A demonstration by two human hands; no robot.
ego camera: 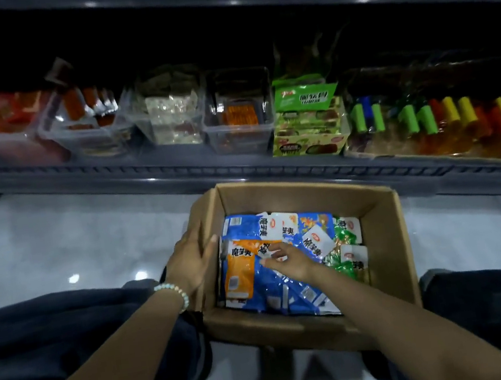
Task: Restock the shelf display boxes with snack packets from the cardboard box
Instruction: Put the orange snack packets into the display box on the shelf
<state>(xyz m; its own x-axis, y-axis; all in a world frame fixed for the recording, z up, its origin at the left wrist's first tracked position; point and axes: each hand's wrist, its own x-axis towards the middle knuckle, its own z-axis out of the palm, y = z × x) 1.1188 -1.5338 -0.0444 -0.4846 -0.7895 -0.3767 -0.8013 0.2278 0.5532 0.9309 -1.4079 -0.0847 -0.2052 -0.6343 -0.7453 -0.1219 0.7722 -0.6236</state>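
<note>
- Many snack packets lie loose in the cardboard box at lower centre of the frame: blue ones, an orange one on the left, green ones on the right, and small white ones on top. They cover the bottom completely.
- One small white packet is pinched between the thumb and fingertips of the right hand, which reaches into the middle of the box. The packet has not yet been lifted clear of the pile.
- Flat and straight-fingered, the left hand presses against the outside of the box's left wall with the thumb over the rim. It steadies the box and holds nothing.
- On the shelf across the upper half stand the clear tubs, and those in the middle look only partly filled. A green display box right of centre looks fairly full, and a tray of coloured tubes lies at the far right.
- Judging by the full carton and the low tubs, most of the restocking is left to do. No packet is in transit to the shelf, and I cannot tell which display box these packets belong in.
- Glossy floor tiles surround the box.
</note>
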